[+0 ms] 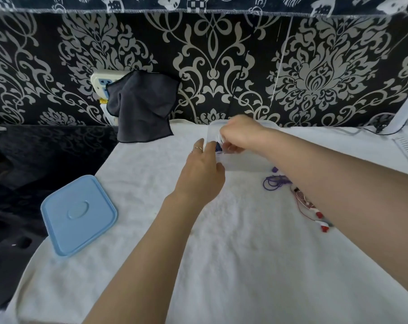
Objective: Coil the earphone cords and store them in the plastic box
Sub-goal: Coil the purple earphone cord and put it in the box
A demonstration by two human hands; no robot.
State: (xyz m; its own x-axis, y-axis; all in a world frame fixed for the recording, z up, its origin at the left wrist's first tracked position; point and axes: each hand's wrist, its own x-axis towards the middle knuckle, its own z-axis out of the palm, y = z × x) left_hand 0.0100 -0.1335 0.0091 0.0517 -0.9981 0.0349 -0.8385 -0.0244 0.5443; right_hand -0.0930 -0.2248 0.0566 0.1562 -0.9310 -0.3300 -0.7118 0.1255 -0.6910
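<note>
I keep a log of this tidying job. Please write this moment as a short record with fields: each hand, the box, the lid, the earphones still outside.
left hand: fingers on the near left corner of the box, steadying it
right hand: over the box, lowering a dark blue cord inside
plastic box: clear, open, at the far side of the white towel
lid: blue, off, lying flat at the towel's left edge
purple earphones: on the towel near the box, partly under the right forearm
red and white earphones: loose on the towel

Translucent plastic box [242, 163]; smooth blue plastic lid [79, 215]; fluffy white towel [245, 253].
</note>
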